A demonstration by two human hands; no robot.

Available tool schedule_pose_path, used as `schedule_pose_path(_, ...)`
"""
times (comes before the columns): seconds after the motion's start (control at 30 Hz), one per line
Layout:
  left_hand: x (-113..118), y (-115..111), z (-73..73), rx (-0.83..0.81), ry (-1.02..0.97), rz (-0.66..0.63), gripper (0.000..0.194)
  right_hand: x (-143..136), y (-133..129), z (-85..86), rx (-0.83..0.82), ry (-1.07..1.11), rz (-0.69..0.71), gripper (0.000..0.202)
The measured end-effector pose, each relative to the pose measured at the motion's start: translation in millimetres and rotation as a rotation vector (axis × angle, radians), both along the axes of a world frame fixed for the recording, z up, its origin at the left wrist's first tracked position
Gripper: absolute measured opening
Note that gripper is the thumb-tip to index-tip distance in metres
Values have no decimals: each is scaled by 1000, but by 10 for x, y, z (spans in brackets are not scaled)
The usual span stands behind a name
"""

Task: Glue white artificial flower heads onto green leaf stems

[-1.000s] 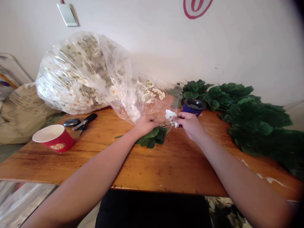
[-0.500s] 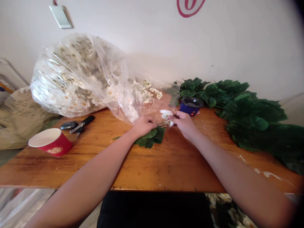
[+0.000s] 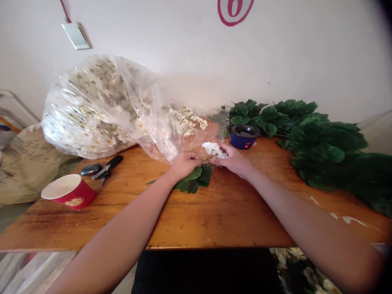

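Observation:
My left hand (image 3: pixel 187 164) is closed around the stems of a leafy green sprig (image 3: pixel 196 179), whose leaves spread below and beside the fingers on the table. Just to its right, my right hand (image 3: pixel 230 161) pinches the stem of a white artificial flower spray (image 3: pixel 212 149) close to the left hand. The white blossoms lean over the right fingers. Where the stems meet between the hands is too small to make out clearly. Behind the right hand stands a small dark blue pot (image 3: pixel 244 137) with a black rim and a red light.
A clear plastic bag of white flowers (image 3: pixel 92 110) fills the back left of the wooden table (image 3: pixel 232 216). Piled green leaves (image 3: pixel 324 143) lie along the right. A red paper cup (image 3: pixel 72 192) and keys with a dark fob (image 3: pixel 102 169) sit at left.
The right hand has moved slightly left and down toward the left hand, and the white blossoms now face up more fully. The left hand keeps its hold. The view has tilted slightly.

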State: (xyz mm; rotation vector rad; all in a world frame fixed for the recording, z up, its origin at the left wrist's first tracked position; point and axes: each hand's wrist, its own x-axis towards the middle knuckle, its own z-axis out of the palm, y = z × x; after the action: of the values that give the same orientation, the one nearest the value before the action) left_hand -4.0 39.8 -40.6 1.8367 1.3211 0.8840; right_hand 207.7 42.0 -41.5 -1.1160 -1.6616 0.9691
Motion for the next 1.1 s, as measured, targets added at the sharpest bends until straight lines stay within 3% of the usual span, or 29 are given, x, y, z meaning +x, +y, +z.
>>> schedule_pose_path(0.1, 9, -20, 28, -28, -20, 8, 13, -48, 44, -52, 19, -50, -36, 53)
schedule_pose_path(0.33, 26, -35, 64, -54, -29, 47, 12, -136, 108, -201, -24, 64, -117, 49)
schedule_pose_path(0.67, 50, -18, 19, 35, 83, 83, 11, -190, 88, -202, 17, -61, -218, 45)
schedule_pose_path(1.1, 59, 20, -22, 43, 5, 22, 11, -206, 79, -203, 5, -10, -133, 42)
